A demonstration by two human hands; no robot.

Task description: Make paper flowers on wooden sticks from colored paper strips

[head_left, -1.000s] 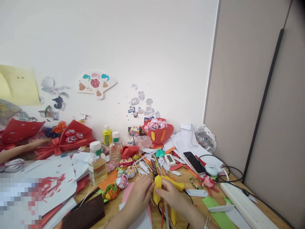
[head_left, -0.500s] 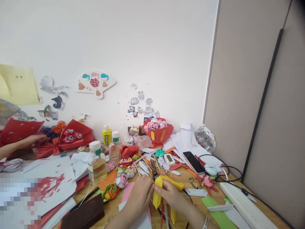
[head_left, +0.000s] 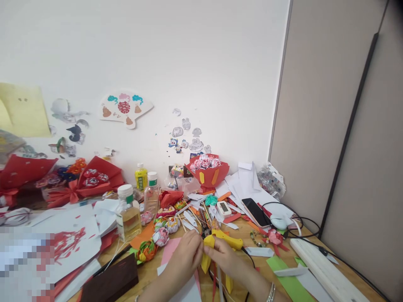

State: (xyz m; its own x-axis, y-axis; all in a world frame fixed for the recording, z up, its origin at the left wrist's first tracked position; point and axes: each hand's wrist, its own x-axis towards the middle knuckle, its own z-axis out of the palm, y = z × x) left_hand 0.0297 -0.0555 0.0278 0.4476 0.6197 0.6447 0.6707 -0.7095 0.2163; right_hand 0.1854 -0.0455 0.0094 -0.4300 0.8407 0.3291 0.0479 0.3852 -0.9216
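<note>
Near the front centre of the table, my left hand (head_left: 188, 255) is closed, its fingers pinched at the left edge of a folded yellow paper (head_left: 206, 262). From the other side my right hand (head_left: 223, 256) grips the same paper between thumb and fingers. The two hands almost touch. Just behind them lies a yellow glue gun (head_left: 232, 240), partly hidden by my right hand. Pink paper (head_left: 171, 247) and white paper (head_left: 185, 291) lie under my left forearm.
Left of my hands are paper flowers (head_left: 147, 251), a bottle (head_left: 128, 214) and a dark brown box (head_left: 110, 279). A red bouquet (head_left: 209, 174), phone (head_left: 255, 212), cables and white power strip (head_left: 325, 272) lie behind and right.
The other person's arm at the far left has gone out of view. My hands hold nearly the same place, and the yellow paper has tilted slightly between them.
</note>
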